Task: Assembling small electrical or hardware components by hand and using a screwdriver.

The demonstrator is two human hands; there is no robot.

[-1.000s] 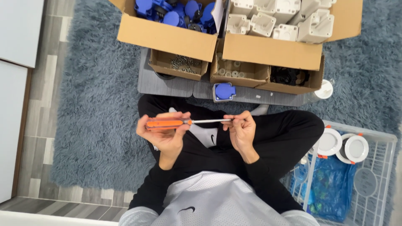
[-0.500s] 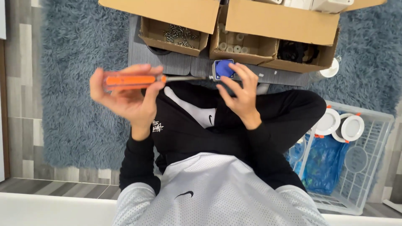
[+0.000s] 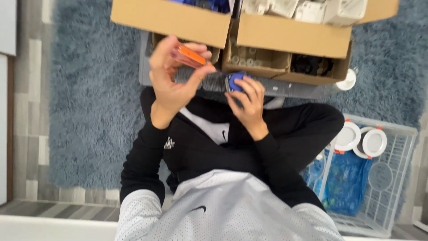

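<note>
My left hand [image 3: 171, 80] is raised in front of the boxes and grips an orange-handled screwdriver [image 3: 189, 56], held slanted. My right hand [image 3: 249, 100] reaches forward over my crossed legs and closes its fingers on a small blue part [image 3: 236, 82] that lies on a grey tray [image 3: 285, 89] just in front of me. Both sleeves are black.
Two big cardboard boxes [image 3: 285, 33] stand ahead, with smaller open boxes [image 3: 254, 60] of small parts under them. A white wire basket [image 3: 392, 178] at my right holds round white fittings [image 3: 374, 142] and a blue bag [image 3: 347, 178]. A blue-grey shaggy rug [image 3: 89, 111] covers the floor.
My left hand has lifted the screwdriver up and away from the right hand. My right hand has let go of the shaft and gone forward onto the blue part.
</note>
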